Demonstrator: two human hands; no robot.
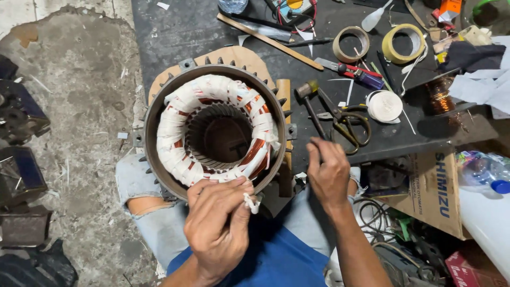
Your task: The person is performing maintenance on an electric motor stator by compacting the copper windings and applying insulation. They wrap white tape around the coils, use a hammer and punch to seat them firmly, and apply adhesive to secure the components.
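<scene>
A round metal motor stator rests against my knees, its copper winding wrapped in white tape. My left hand is at the near rim and pinches the loose end of the white tape. My right hand is closed around the handle of a small hammer that lies on the dark mat to the right of the stator.
Scissors, a white tape roll, two tan tape rolls, a screwdriver, a copper wire spool and a wooden stick lie on the mat. A cardboard box and cables sit at right. Dark metal parts stand on the concrete at left.
</scene>
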